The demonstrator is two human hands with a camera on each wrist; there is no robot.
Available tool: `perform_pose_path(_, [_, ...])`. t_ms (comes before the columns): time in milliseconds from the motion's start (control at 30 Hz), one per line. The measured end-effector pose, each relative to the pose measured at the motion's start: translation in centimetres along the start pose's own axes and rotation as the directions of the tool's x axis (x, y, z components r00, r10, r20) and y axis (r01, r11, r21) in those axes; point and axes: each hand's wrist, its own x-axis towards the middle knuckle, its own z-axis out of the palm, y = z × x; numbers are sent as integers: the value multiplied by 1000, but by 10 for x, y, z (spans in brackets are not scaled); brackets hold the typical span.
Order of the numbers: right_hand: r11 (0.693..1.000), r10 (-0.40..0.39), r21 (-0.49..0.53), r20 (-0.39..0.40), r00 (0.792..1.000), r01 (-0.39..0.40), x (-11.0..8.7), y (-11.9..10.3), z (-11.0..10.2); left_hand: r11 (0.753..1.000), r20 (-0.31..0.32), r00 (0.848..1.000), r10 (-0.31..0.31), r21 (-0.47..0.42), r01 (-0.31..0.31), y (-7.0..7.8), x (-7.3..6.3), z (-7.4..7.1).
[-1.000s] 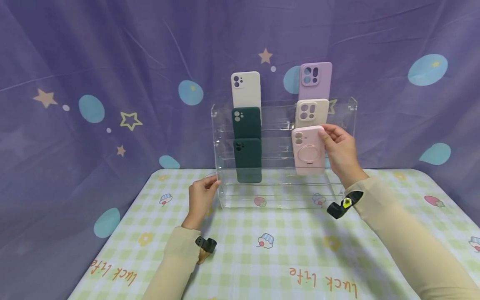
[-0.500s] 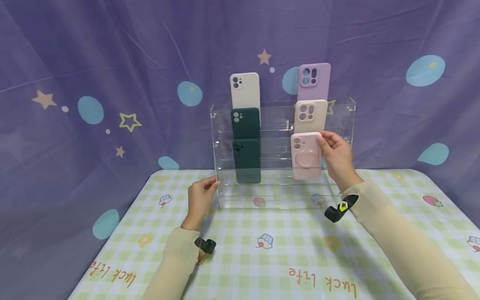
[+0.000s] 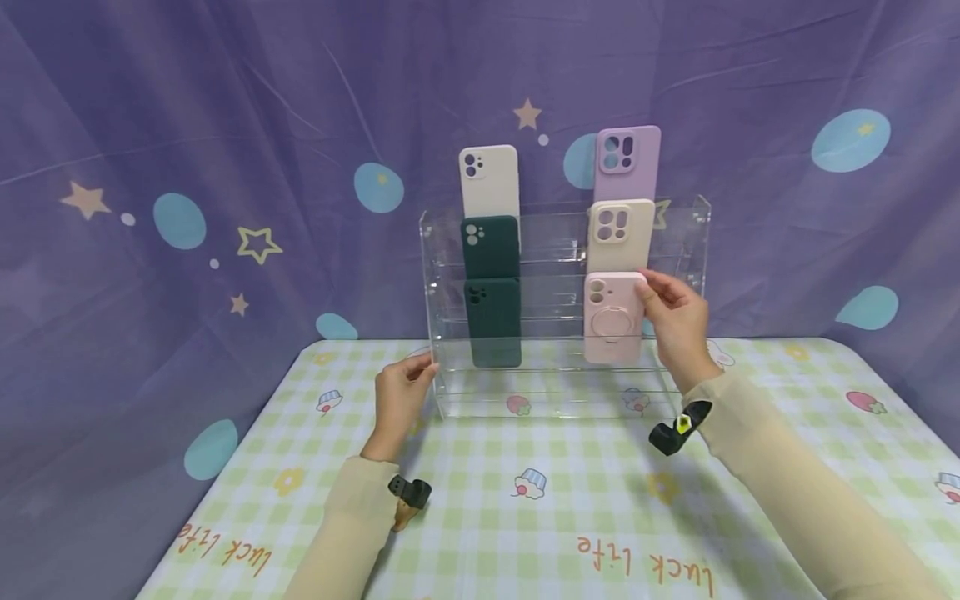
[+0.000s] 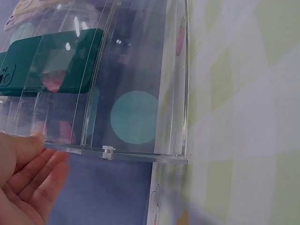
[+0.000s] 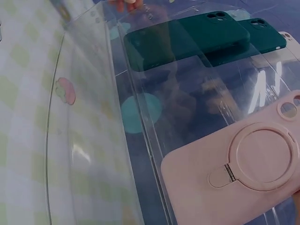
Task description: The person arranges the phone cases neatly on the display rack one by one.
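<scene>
A clear acrylic display rack (image 3: 558,358) with stepped tiers stands on the table. My right hand (image 3: 678,317) pinches a pink phone case (image 3: 613,343) by its upper right corner. The case stands at the lower right of the rack, its bottom end behind a clear front panel; its round ring shows large in the right wrist view. At the rack's left side my left hand (image 3: 399,404) holds the edge of the side panel, thumb inside and fingers outside in the left wrist view. Just above the pink case are a cream phone case (image 3: 622,237) and a lilac one (image 3: 630,179).
In the rack's left column stand a white phone case (image 3: 491,183), a dark green case (image 3: 491,250) and another green case (image 3: 495,325) lower down. A checked tablecloth (image 3: 480,517) covers the table, and a purple curtain (image 3: 300,100) hangs behind the rack.
The pink phone case has moved down in the rack with my right hand, uncovering more of the cream case behind it. The left hand keeps its hold on the side panel.
</scene>
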Motion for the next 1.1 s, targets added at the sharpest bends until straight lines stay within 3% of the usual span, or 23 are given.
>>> perform_pose_path(167, [993, -57, -106, -61, 997, 50, -3, 0, -2, 1000, -7, 1000, 10, -6, -10, 0, 0, 0])
perform_pose_path(400, [961, -102, -268, -130, 986, 64, -4, 2, -4, 1000, -6, 1000, 8, -4, -8, 0, 0, -2])
perform_pose_path(867, [943, -101, -331, -173, 980, 38, -6, 4, 0, 1000, -6, 1000, -26, 8, 26, -1, -3, -3])
perform_pose_path(1000, [942, -71, -334, -158, 985, 14, -10, 1, -5, 1000, -5, 1000, -20, -6, 20, -2, -4, -1])
perform_pose_path(1100, [931, -100, -363, -123, 987, 49, -15, -1, -13, 1000, 4, 1000, -6, -12, 6, -4, -4, 0])
